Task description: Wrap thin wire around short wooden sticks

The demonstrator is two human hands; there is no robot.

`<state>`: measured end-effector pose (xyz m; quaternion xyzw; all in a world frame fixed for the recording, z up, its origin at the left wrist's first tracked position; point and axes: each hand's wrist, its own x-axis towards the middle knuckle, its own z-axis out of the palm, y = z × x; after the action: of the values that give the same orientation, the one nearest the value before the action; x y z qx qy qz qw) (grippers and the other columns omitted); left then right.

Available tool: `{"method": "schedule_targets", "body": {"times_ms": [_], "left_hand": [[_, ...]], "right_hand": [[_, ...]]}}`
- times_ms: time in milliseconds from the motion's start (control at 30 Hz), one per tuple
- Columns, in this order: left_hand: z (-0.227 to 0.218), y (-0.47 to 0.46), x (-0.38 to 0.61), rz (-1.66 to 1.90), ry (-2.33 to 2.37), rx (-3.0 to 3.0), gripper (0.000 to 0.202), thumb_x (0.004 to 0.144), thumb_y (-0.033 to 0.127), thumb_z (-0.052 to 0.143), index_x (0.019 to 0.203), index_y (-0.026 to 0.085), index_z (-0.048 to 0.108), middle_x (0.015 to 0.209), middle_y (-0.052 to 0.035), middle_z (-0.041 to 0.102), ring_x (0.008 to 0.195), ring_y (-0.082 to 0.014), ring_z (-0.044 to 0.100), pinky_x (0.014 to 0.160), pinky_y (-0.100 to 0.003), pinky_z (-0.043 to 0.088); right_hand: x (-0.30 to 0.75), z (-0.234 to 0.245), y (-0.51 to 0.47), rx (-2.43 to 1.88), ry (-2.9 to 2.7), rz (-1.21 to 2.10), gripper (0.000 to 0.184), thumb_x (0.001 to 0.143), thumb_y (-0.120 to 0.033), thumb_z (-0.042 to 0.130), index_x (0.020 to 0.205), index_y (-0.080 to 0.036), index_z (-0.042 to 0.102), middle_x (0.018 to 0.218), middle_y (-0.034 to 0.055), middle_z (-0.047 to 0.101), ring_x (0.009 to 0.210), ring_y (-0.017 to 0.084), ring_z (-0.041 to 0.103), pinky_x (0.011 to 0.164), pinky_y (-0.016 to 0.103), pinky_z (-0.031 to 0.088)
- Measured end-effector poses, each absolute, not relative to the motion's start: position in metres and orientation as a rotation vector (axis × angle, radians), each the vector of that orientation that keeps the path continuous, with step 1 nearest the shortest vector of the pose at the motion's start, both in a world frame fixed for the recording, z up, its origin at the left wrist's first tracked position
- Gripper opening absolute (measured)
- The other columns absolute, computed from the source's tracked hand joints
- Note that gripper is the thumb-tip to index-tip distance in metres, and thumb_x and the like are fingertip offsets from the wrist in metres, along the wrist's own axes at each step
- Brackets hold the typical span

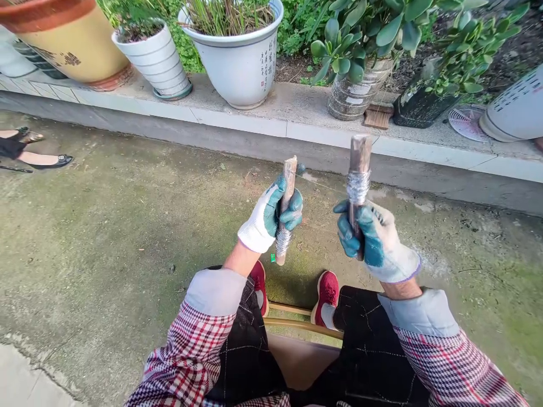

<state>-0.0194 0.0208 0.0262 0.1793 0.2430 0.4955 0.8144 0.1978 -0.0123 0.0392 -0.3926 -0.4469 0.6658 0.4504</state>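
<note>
l hand: gloved fingers closed round wooden stick; upright, wire wrap below fist;
r hand: gloved fingers gripping 2nd stick; upright, wire wrap above fist;
place: sticks well apart, over mossy concrete ground

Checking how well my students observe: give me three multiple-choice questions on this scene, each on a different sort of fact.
1. Where is the silver wrapping on the stick in the right hand? A above the hand; B below the hand; C under the foot.
2. What colour are the seated person's shoes? A blue; B white; C red.
3. What is the left hand doing? A lying open; B closed around a stick; C resting on the ground.

Answers: 1 A, the wrapping shows above the fist. 2 C, both shoes are red. 3 B, gloved fingers curl around it.
</note>
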Motion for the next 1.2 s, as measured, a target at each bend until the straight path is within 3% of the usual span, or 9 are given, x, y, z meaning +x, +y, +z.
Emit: {"method": "schedule_targets", "body": {"times_ms": [100,200,400,567,700,833,900,1000,1200], "left_hand": [[0.029,0.021,-0.022,1.109,0.518,0.376,0.03,0.101,0.046,0.052,0.116,0.025,0.067,0.059,0.0059,0.057,0.034,-0.0072,0.041,0.034,-0.019,0.033],[0.03,0.021,-0.025,1.125,0.576,0.379,0.03,0.1,0.043,0.055,0.118,0.023,0.067,0.066,0.0031,0.064,0.04,-0.0088,0.051,0.04,-0.021,0.042],[0.03,0.016,-0.025,1.22,0.669,0.473,0.028,0.084,0.033,0.074,0.11,0.024,0.068,0.078,0.0004,0.07,0.057,-0.0142,0.065,0.052,-0.025,0.054],[0.031,0.014,-0.02,1.275,0.678,0.525,0.022,0.077,0.027,0.079,0.095,0.023,0.068,0.077,0.0004,0.071,0.058,-0.0143,0.066,0.05,-0.024,0.054],[0.03,0.016,-0.019,1.271,0.767,0.48,0.014,0.08,0.026,0.076,0.09,0.023,0.067,0.079,-0.0004,0.071,0.06,-0.0143,0.067,0.053,-0.025,0.055],[0.029,0.017,-0.017,1.318,0.864,0.367,0.009,0.088,0.027,0.069,0.095,0.023,0.068,0.09,-0.0026,0.074,0.078,-0.0173,0.073,0.071,-0.028,0.061],[0.03,0.014,-0.015,1.359,0.84,0.334,0.011,0.088,0.024,0.067,0.099,0.023,0.068,0.094,-0.002,0.075,0.088,-0.0181,0.074,0.08,-0.029,0.062],[0.032,0.009,-0.01,1.377,0.764,0.319,0.021,0.086,0.019,0.068,0.106,0.025,0.068,0.098,-0.0003,0.076,0.093,-0.0175,0.075,0.088,-0.03,0.061],[0.034,0.006,-0.009,1.33,0.698,0.275,0.034,0.087,0.02,0.069,0.121,0.028,0.066,0.095,-0.001,0.077,0.088,-0.0202,0.076,0.08,-0.033,0.063]], "right_hand": [[0.196,0.039,-0.019,-0.928,-1.206,1.694,0.04,0.092,-0.057,0.065,0.103,-0.019,0.07,0.053,-0.0059,0.05,0.035,0.007,0.039,0.03,0.02,0.029],[0.194,0.039,-0.019,-0.937,-1.19,1.71,0.039,0.094,-0.057,0.063,0.102,-0.019,0.07,0.053,-0.0066,0.048,0.034,0.007,0.038,0.029,0.019,0.028],[0.189,0.043,-0.02,-0.929,-1.13,1.72,0.042,0.092,-0.059,0.062,0.1,-0.019,0.069,0.052,-0.0067,0.048,0.033,0.007,0.036,0.029,0.02,0.028],[0.179,0.052,-0.029,-1.053,-1.134,1.802,0.036,0.075,-0.047,0.082,0.09,-0.017,0.07,0.049,-0.0074,0.048,0.033,0.007,0.038,0.03,0.02,0.034],[0.171,0.056,-0.027,-1.164,-1.087,1.766,0.033,0.072,-0.044,0.082,0.082,-0.016,0.068,0.047,-0.007,0.049,0.032,0.007,0.04,0.028,0.02,0.034],[0.163,0.048,-0.017,-1.34,-1.027,1.61,0.041,0.073,-0.048,0.081,0.091,-0.014,0.07,0.061,-0.0022,0.063,0.032,0.005,0.038,0.025,0.02,0.031],[0.158,0.043,-0.015,-1.391,-1.044,1.592,0.044,0.07,-0.048,0.082,0.095,-0.013,0.071,0.067,0.0001,0.068,0.032,0.005,0.039,0.025,0.021,0.033],[0.152,0.037,-0.014,-1.376,-1.101,1.623,0.044,0.067,-0.042,0.085,0.098,-0.014,0.071,0.061,-0.0026,0.065,0.034,0.007,0.042,0.027,0.021,0.036],[0.147,0.039,-0.016,-1.275,-1.087,1.682,0.037,0.061,-0.034,0.089,0.085,-0.017,0.067,0.06,-0.0029,0.065,0.036,0.007,0.045,0.028,0.021,0.036]]}}
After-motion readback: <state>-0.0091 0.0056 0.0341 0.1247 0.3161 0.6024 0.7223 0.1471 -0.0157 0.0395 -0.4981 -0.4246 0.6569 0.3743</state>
